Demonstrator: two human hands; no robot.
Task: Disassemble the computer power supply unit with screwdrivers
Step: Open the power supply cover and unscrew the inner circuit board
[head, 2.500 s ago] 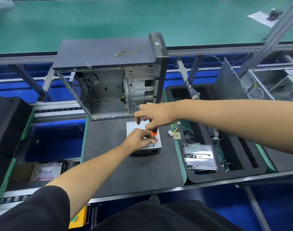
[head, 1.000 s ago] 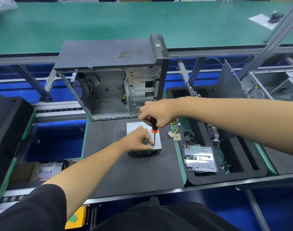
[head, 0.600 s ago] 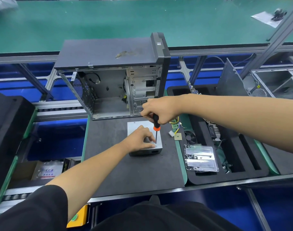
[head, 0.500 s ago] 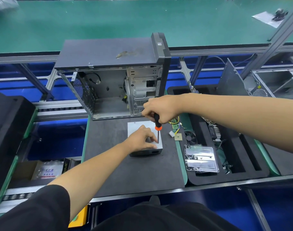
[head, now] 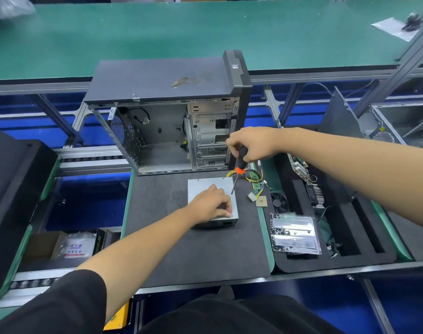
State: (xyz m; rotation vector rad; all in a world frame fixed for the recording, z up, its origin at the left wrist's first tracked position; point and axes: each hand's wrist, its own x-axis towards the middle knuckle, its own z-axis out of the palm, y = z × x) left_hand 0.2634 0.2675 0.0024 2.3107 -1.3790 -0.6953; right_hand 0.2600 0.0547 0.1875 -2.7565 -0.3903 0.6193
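Head: power supply unit (head: 205,189) under left hand (head: 211,204).

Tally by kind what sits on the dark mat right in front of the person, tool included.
Computer case: 1
Power supply: 1
Screwdriver: 1, held in the right hand
Total: 3

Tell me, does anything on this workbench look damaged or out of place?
One thing stands out: the top panel of the open computer case carries a brownish scuffed smear, like torn label residue. Otherwise the power supply unit lies flat on the mat, and loose screws stay inside the clear tray.
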